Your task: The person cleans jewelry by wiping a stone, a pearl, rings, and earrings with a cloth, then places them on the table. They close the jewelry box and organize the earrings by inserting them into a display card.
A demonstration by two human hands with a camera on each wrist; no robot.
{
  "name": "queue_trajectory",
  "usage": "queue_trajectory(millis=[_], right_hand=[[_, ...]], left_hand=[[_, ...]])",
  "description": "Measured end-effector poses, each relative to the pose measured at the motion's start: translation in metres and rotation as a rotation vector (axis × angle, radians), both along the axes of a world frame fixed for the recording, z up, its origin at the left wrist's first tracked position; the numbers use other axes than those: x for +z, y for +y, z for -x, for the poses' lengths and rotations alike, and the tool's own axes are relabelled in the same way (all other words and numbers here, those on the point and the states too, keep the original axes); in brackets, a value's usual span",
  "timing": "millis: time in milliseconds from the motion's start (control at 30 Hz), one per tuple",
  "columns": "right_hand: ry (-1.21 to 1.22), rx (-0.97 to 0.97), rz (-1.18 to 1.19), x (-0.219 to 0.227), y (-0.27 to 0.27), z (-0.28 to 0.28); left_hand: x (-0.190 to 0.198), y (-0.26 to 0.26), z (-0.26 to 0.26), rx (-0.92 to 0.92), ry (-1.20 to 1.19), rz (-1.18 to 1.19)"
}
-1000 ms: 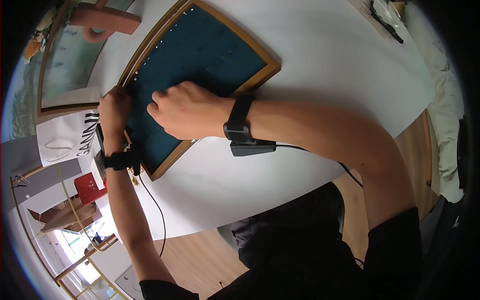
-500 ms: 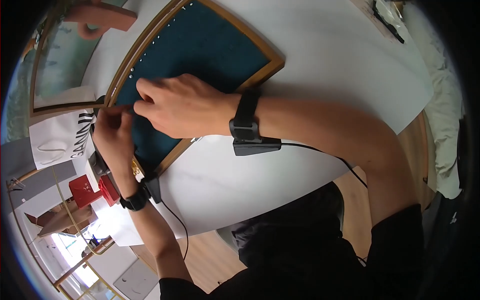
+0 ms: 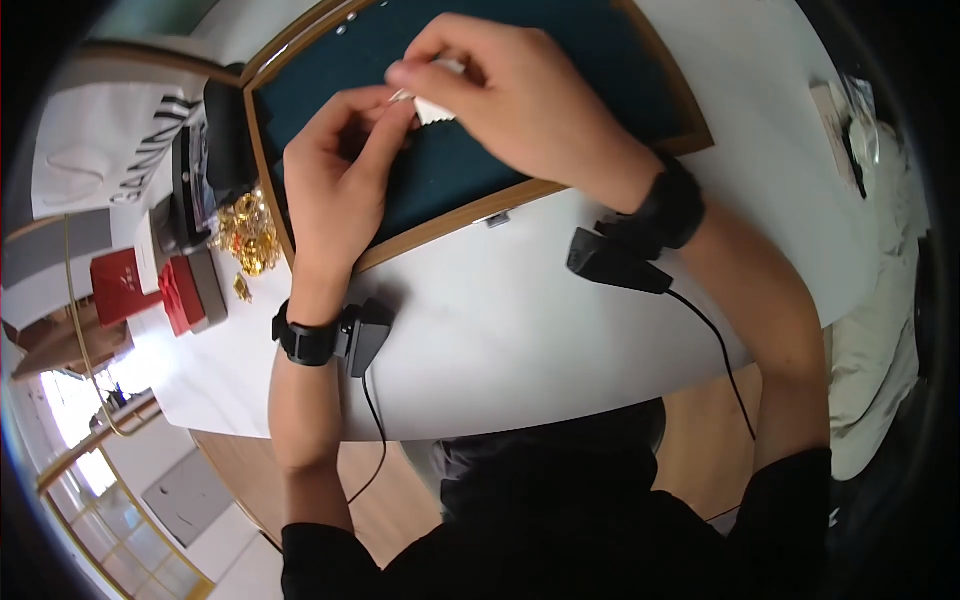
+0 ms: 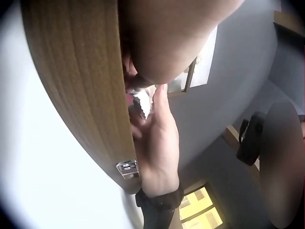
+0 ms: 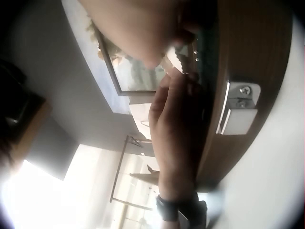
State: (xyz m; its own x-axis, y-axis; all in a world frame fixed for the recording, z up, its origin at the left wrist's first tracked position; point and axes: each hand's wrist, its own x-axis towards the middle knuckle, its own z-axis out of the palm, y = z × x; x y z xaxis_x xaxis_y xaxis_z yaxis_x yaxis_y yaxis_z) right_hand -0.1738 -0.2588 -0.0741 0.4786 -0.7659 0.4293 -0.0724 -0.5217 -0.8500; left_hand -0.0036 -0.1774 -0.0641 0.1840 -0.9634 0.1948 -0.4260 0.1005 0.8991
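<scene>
Since it bore most of the rest, the table (image 3: 490,330) came first in size, and on it lay the case (image 3: 450,228), set before the person, probably so that both hands could work over its near rim. Within its wooden frame spread a dark green lining (image 3: 440,180), a dull ground against which small pale things should show up well. Off to the person's left were the bag (image 3: 110,150) and the red box (image 3: 125,285), seemingly kept there to leave the middle free. Above the lining, the right hand (image 3: 520,105) grasped the scrap (image 3: 435,110) between thumb and curled fingers, while the left hand (image 3: 345,175) pinched its left end; the fingertips nearly met, likely because so slight a thing needed steadying from two sides. Whether anything else was tucked between them could not be made out. Heaped on the table just beside the case's left side, the gold (image 3: 250,235) was apparently within easy reach of the left hand. Smaller again, the scrap was white, zigzag-edged, and held over the case rather than resting in it. The latch (image 5: 238,114) sat on the near rim's outer face, presumably to fasten a lid. Tiniest were the beads (image 3: 341,30), spaced along the lining's far left side, perhaps arranged for display.
</scene>
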Motion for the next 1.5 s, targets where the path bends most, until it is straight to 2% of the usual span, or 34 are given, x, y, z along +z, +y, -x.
queue_trajectory(millis=[100,167,200,333,400,533,600,633,700,733,800,833,900,967,1033,1067,1200,1267,1500], right_hand=[[-0.078,0.049,0.044,-0.008,-0.006,-0.001],[-0.269,0.279,-0.490,-0.005,-0.009,-0.003],[-0.073,0.204,-0.484,0.020,0.000,0.003],[0.014,0.168,-0.346,0.024,0.002,0.005],[0.074,0.035,-0.352,0.030,0.000,0.003],[-0.034,0.045,-0.247,0.015,0.001,0.000],[-0.116,0.033,-0.077,0.003,-0.006,-0.002],[-0.115,0.036,-0.075,0.008,-0.004,0.000],[0.036,-0.065,-0.124,0.024,0.006,0.005],[0.037,-0.065,-0.124,0.024,0.006,0.004],[-0.063,-0.005,-0.357,0.023,0.006,0.003],[-0.064,-0.008,-0.355,0.016,0.004,0.002],[-0.101,0.038,-0.020,0.001,0.000,-0.002],[-0.009,0.072,-0.002,0.004,0.001,0.002],[0.020,0.122,0.140,0.005,0.000,0.002],[0.046,0.133,0.082,0.008,0.001,0.005],[0.077,0.103,0.139,0.004,0.004,0.002],[0.103,0.102,0.311,-0.001,0.002,0.000],[0.121,0.098,0.420,-0.002,0.004,-0.003]], left_hand=[[0.002,0.000,-0.001,-0.024,0.127,-0.060],[0.001,-0.001,-0.002,-0.026,0.136,-0.029],[-0.002,-0.001,-0.003,-0.025,0.143,0.009],[-0.001,0.000,-0.003,0.016,0.110,0.072],[0.001,0.001,-0.004,0.024,0.086,0.063],[-0.003,0.001,-0.004,-0.022,0.111,0.102],[-0.003,0.000,-0.004,-0.044,0.146,0.101],[-0.002,0.000,-0.003,-0.041,0.147,0.104],[-0.001,0.002,-0.002,-0.034,0.137,0.094],[0.000,0.002,-0.002,-0.034,0.138,0.093],[0.001,0.002,-0.001,-0.017,0.134,0.062],[0.001,0.001,-0.001,-0.020,0.134,0.064],[0.001,0.001,-0.003,0.006,0.150,-0.001],[-0.002,0.002,-0.005,-0.003,0.130,-0.017],[-0.003,0.001,-0.007,-0.013,0.110,-0.031],[-0.004,0.000,-0.008,-0.020,0.090,-0.001],[-0.009,-0.001,-0.005,-0.017,0.061,0.120],[-0.008,-0.001,-0.005,-0.027,0.034,0.117],[-0.003,0.002,-0.005,-0.067,0.030,0.106]])
